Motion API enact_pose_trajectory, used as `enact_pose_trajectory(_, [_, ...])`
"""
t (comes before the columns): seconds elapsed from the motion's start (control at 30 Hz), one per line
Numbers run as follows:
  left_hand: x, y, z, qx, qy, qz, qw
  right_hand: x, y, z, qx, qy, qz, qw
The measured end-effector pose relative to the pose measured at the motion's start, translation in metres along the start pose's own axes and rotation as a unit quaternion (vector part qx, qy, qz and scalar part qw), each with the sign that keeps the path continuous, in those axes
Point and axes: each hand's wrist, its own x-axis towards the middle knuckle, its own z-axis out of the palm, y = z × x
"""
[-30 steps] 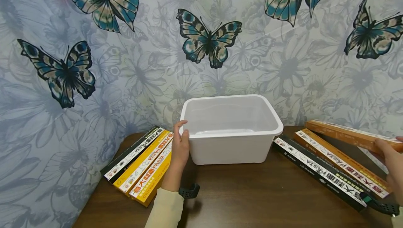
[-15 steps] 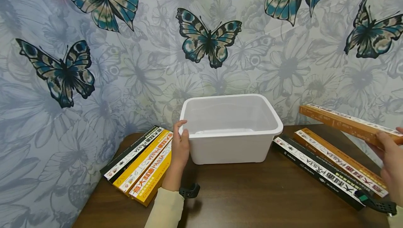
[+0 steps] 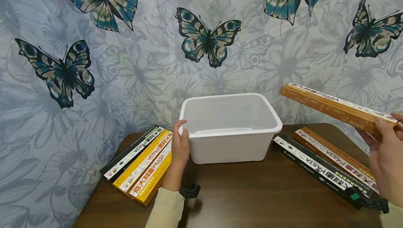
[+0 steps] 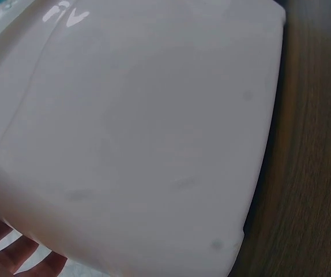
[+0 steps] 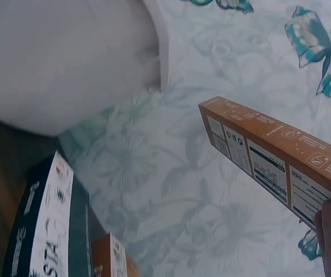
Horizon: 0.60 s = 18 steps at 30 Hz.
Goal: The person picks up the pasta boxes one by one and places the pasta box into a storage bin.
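My left hand [image 3: 180, 150] holds the left front corner of a white plastic bin [image 3: 231, 149], with a finger bent over the rim. In the left wrist view its fingertips [image 4: 44, 265] reach along the side of the bin [image 4: 154, 133]. To the right, my right hand [image 3: 388, 154] grips one end of a long orange-brown pasta box [image 3: 330, 110] raised above the table. Its far end points toward the bin and stands higher. The right wrist view shows this pasta box [image 5: 269, 156] against the wall, a finger along its printed side.
Under the raised box lie a black pasta box [image 3: 318, 163] and a brown pasta box [image 3: 340, 158]. Left of the bin, one black box [image 3: 133, 152] and two yellow boxes [image 3: 152, 173] lie side by side. A butterfly-patterned wall covering [image 3: 141, 81] rises behind the dark wooden table [image 3: 239, 196].
My right hand has lifted the orange-brown pasta box from beside the other boxes, moving it up and left toward the bin. The left hand stays on the bin.
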Motion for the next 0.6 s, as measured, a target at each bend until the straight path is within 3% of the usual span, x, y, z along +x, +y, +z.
enact_pose_trajectory(0.13, [0.001, -0.001, 0.000, -0.005, -0.003, 0.002, 1.0000, -0.007, -0.001, 0.009, 0.060, -0.035, 0.009, 0.9975])
enact_pose_trajectory(0.33, [0.001, 0.000, 0.001, -0.003, 0.001, 0.000, 1.0000, -0.018, 0.001, 0.024, 0.090, -0.093, 0.020, 0.9914])
enact_pose_trajectory(0.6, [0.001, -0.001, 0.002, -0.004, 0.013, 0.007, 0.9999, -0.029, 0.012, 0.045, 0.126, -0.191, 0.037, 0.9727])
